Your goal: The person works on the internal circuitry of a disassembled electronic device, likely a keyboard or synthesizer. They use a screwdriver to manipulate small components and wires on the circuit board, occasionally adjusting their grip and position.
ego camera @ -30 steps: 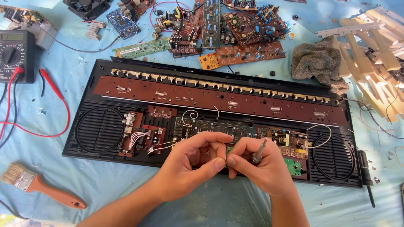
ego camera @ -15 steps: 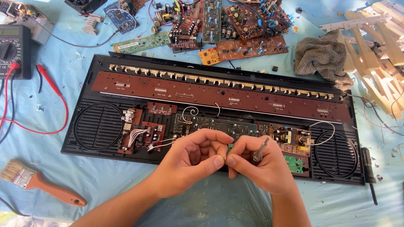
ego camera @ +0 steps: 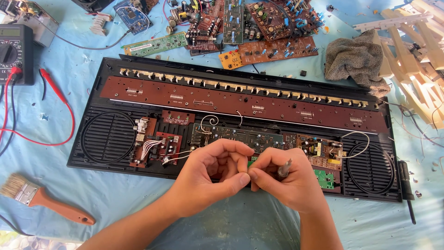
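Left hand [ego camera: 210, 178]: fingers pinching small green part [ego camera: 250, 163].
Right hand [ego camera: 286, 183]: fingers pinch same part, grip metal-tipped tool [ego camera: 283, 168].
Keyboard chassis [ego camera: 240, 115]: 12 o'clock, opened.
Brush [ego camera: 44, 200]: 9 o'clock.

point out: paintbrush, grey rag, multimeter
paintbrush [ego camera: 44, 202]: head view, lower left on the blue sheet; point on the orange handle near the metal ferrule.
grey rag [ego camera: 355, 61]: head view, upper right above the opened black case; point on its crumpled middle.
multimeter [ego camera: 14, 53]: head view, far left edge; point on its dark body.
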